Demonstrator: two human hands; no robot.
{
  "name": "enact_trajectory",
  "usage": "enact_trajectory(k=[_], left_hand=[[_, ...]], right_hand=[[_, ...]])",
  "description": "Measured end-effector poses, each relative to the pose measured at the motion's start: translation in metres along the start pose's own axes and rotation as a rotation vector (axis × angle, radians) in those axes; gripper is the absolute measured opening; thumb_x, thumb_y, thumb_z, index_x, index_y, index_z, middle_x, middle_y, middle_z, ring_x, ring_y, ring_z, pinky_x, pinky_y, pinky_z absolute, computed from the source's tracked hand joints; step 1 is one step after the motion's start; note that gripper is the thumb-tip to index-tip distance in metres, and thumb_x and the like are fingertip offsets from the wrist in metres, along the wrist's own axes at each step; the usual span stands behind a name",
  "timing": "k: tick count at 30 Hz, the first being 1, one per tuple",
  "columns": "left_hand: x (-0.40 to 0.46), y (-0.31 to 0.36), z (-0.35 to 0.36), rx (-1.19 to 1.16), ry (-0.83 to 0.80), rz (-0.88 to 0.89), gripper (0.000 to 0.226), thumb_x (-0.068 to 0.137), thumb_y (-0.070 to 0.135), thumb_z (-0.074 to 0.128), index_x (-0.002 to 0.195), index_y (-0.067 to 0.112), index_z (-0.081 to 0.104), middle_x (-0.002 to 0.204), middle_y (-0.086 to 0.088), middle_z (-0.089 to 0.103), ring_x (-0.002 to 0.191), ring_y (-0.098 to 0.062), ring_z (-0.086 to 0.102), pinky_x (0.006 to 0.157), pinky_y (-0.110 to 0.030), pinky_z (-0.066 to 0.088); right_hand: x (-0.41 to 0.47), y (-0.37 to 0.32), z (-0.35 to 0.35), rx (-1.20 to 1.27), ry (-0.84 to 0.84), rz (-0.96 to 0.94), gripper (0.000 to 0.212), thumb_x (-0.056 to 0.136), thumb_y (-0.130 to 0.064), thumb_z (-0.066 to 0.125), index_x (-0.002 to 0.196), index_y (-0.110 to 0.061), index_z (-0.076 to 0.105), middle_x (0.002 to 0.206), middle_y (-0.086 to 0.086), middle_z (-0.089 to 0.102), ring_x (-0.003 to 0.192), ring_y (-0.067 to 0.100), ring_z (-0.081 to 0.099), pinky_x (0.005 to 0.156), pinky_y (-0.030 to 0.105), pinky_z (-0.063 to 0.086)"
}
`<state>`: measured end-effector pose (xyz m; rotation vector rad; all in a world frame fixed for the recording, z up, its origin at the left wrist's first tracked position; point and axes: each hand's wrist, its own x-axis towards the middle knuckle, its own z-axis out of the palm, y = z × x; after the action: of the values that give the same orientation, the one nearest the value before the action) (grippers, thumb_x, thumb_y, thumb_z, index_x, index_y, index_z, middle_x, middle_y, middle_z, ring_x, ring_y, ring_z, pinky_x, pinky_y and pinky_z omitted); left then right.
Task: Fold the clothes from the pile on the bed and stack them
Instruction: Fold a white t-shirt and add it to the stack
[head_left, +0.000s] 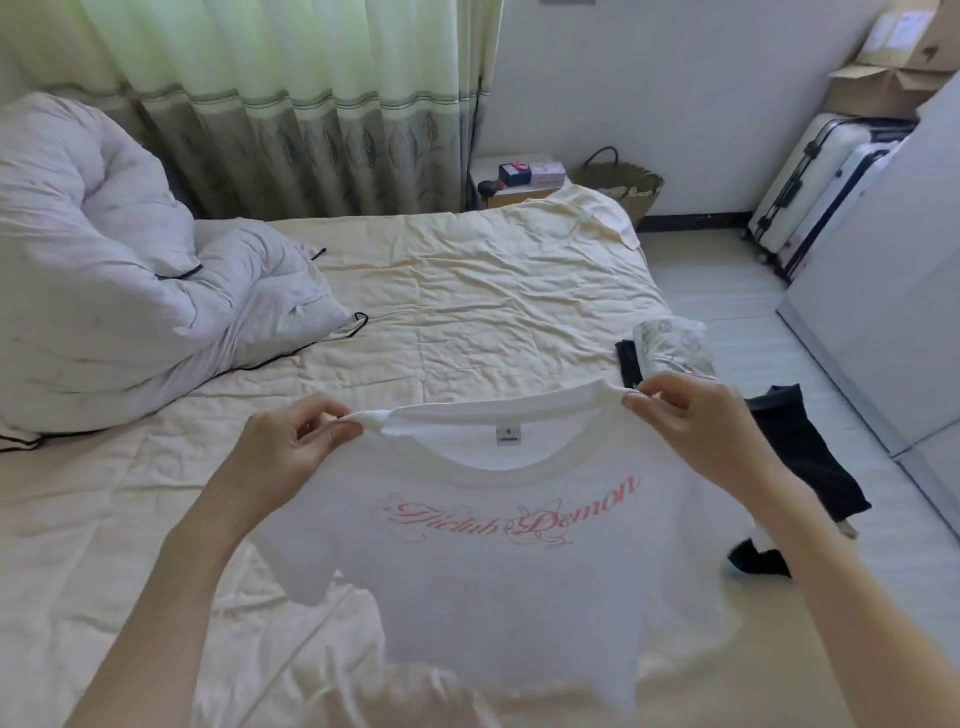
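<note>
I hold a white T-shirt (498, 582) with pink script lettering up above the bed (467, 291), its front facing me. My left hand (291, 441) pinches the left shoulder at the collar. My right hand (696, 421) pinches the right shoulder. The shirt hangs spread between them, neck label visible. At the bed's right edge lies a folded white patterned garment (675, 345) on a folded black one (627, 361). Loose black clothes (800, 452) lie to the right, partly hidden behind my right arm.
A bunched white duvet (104, 280) fills the bed's left side. Beyond the bed stand a bedside table (519, 179), a woven basket (623, 184) and curtains. Two white suitcases (821, 187) and cardboard boxes stand at the right wall, with tiled floor between.
</note>
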<state>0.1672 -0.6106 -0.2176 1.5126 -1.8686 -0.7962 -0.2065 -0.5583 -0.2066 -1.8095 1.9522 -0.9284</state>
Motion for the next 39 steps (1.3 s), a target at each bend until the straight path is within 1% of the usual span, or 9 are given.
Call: enact_trajectory(k=[3,7,13,18,22,24,27,33,39], left_hand=[[0.040,-0.015,0.015,0.139,-0.018,0.019,0.017,0.081,0.028,0.071,0.071,0.036,0.060,0.064,-0.006,0.061,0.056,-0.007,0.050,0.057,-0.017,0.037],[0.094,-0.057,0.052,0.396,0.028,0.027,0.016,0.086,0.032,0.065,0.089,0.016,0.067,0.084,-0.007,0.070,0.080,-0.032,0.063,0.064,-0.035,0.042],[0.173,-0.175,0.133,0.682,0.085,0.115,0.027,0.086,0.033,0.064,0.082,0.006,0.062,0.070,-0.012,0.065,0.057,-0.038,0.062,0.049,-0.037,0.044],[0.228,-0.259,0.191,0.704,0.097,0.061,0.032,0.093,0.040,0.052,0.091,0.009,0.060,0.086,-0.013,0.065,0.074,-0.037,0.062,0.058,-0.036,0.037],[0.250,-0.297,0.223,0.596,0.092,-0.076,0.032,0.094,0.032,0.052,0.119,0.012,0.053,0.110,-0.016,0.057,0.103,-0.038,0.054,0.079,-0.045,0.040],[0.237,-0.313,0.237,0.496,0.112,-0.171,0.039,0.094,0.021,0.051,0.131,0.011,0.044,0.123,-0.017,0.049,0.114,-0.036,0.045,0.092,-0.046,0.035],[0.175,-0.325,0.254,0.301,0.152,-0.316,0.040,0.092,0.010,0.051,0.130,0.003,0.043,0.125,-0.022,0.046,0.114,-0.037,0.045,0.097,-0.044,0.037],[0.011,-0.343,0.280,0.206,0.001,-0.652,0.025,0.093,0.010,0.053,0.116,0.001,0.054,0.105,-0.018,0.058,0.094,-0.036,0.057,0.079,-0.038,0.041],[-0.071,-0.330,0.289,0.146,-0.089,-0.830,0.019,0.094,0.021,0.054,0.100,0.004,0.060,0.091,-0.014,0.065,0.089,-0.033,0.060,0.072,-0.035,0.040]], right_hand=[[0.038,0.018,0.035,-0.178,-0.034,0.040,0.024,0.089,-0.037,0.061,0.083,-0.013,0.063,0.072,0.002,0.064,0.071,0.024,0.058,0.063,0.035,0.042],[0.088,0.054,0.101,-0.303,-0.179,0.106,0.030,0.095,-0.041,0.048,0.093,-0.012,0.058,0.083,0.008,0.064,0.081,0.031,0.059,0.062,0.034,0.033],[0.163,0.140,0.232,-0.313,-0.272,0.139,0.027,0.098,-0.041,0.041,0.085,-0.018,0.049,0.076,0.001,0.057,0.072,0.026,0.054,0.060,0.035,0.035],[0.205,0.199,0.322,-0.277,-0.181,0.173,0.031,0.096,-0.042,0.046,0.095,-0.014,0.059,0.079,-0.001,0.053,0.075,0.021,0.047,0.063,0.031,0.028],[0.218,0.228,0.360,-0.232,-0.134,0.212,0.026,0.098,-0.025,0.043,0.108,-0.010,0.061,0.105,0.012,0.064,0.102,0.032,0.052,0.075,0.034,0.033],[0.203,0.235,0.368,-0.172,-0.046,0.241,0.027,0.095,-0.015,0.044,0.117,-0.010,0.059,0.116,0.014,0.059,0.113,0.033,0.048,0.091,0.038,0.034],[0.134,0.242,0.366,-0.074,0.022,0.327,0.029,0.092,-0.005,0.047,0.118,-0.005,0.059,0.114,0.017,0.057,0.107,0.033,0.051,0.091,0.032,0.034],[-0.043,0.256,0.355,-0.052,-0.166,0.663,0.021,0.092,-0.008,0.051,0.111,-0.005,0.060,0.102,0.011,0.059,0.086,0.024,0.055,0.076,0.033,0.040],[-0.121,0.241,0.351,-0.065,-0.319,0.901,0.019,0.094,-0.022,0.051,0.104,-0.009,0.059,0.089,0.002,0.058,0.088,0.027,0.057,0.067,0.031,0.033]])
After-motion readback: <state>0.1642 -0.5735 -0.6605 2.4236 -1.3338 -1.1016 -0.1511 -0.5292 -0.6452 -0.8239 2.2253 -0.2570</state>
